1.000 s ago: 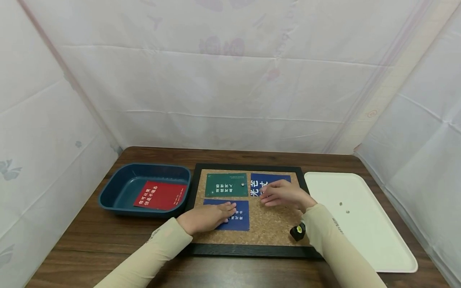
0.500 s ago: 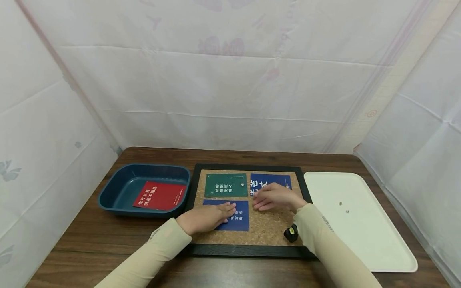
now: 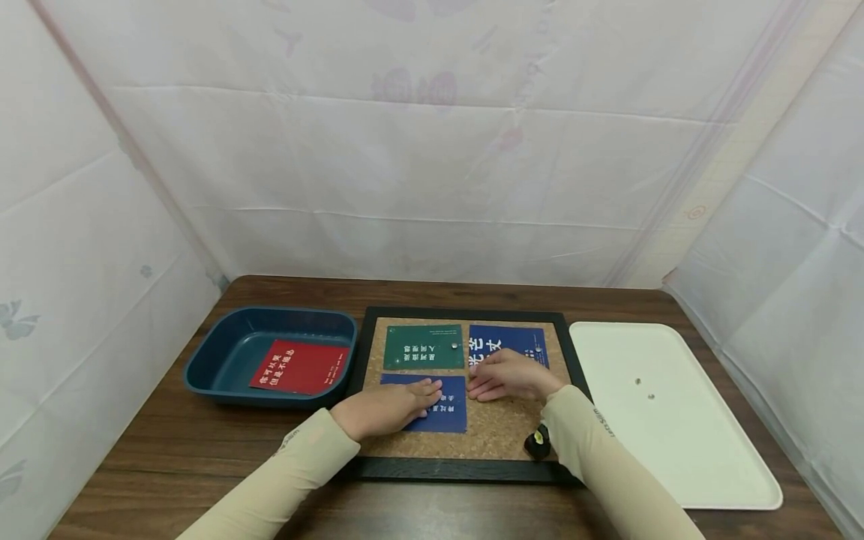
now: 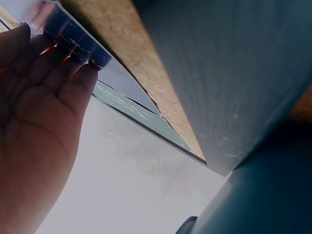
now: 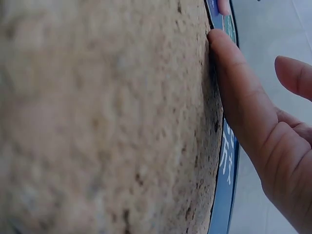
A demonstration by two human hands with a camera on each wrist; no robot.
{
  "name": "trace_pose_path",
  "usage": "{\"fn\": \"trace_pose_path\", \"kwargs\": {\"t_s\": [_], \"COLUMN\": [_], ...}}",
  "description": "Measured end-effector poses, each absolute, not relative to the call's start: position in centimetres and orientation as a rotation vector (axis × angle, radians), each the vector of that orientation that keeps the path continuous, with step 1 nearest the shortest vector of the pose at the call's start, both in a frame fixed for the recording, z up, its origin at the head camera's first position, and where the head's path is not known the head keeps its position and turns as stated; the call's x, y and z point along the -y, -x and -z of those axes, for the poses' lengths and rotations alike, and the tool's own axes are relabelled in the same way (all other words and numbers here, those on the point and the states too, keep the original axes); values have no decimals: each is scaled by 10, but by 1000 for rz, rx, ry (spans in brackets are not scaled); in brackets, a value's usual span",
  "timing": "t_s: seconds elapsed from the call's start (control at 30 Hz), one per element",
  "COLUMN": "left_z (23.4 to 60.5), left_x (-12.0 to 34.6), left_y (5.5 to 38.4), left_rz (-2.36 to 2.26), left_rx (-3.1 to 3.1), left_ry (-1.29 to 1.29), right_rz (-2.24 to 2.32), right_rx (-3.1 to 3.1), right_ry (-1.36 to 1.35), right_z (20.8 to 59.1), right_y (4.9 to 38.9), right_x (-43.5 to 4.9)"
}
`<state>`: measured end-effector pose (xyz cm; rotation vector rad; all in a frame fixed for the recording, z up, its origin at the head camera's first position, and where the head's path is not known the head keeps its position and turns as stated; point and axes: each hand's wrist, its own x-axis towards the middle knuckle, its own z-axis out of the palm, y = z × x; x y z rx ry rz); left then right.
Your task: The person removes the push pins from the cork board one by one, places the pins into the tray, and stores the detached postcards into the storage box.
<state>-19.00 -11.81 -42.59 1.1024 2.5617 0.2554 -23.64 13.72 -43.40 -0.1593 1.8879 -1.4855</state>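
Observation:
My left hand [image 3: 391, 409] lies flat on the lower blue card [image 3: 454, 394], covering its left and middle parts. Its fingers are straight and close together, as the left wrist view also shows. The right hand [image 3: 511, 373] is over the cork board [image 3: 502, 427], fingertips by that card's upper right corner. In the right wrist view, one straight finger [image 5: 243, 78] touches the surface at a card's edge; another digit stands apart, and nothing shows between them. Behind are a green card [image 3: 424, 347] and a second blue card [image 3: 506, 339], partly hidden by the right hand; each has a small pin.
On the left, a dark teal tray [image 3: 202, 360] holds a red card [image 3: 300, 366]. To the right is a cream tray [image 3: 682, 442] with two small metal bits [image 3: 644, 389]. A black frame [image 3: 466, 470] edges the board, which sits on a wooden table [image 3: 169, 457].
The right hand has moved left and slightly nearer, from the upper blue card to the lower card's edge. More of the upper blue card shows. The left hand stays in place.

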Motion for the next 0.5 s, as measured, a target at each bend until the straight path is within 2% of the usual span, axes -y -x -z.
{"fn": "trace_pose_path", "kwargs": {"t_s": [0.5], "left_z": [426], "left_x": [118], "left_y": [190], "left_rz": [-245], "left_rx": [-2564], "left_ry": [-1109], "right_rz": [1572], "right_rx": [-1824], "right_ry": [94], "right_z": [439], "right_y": [231], "right_x": [-139]}}
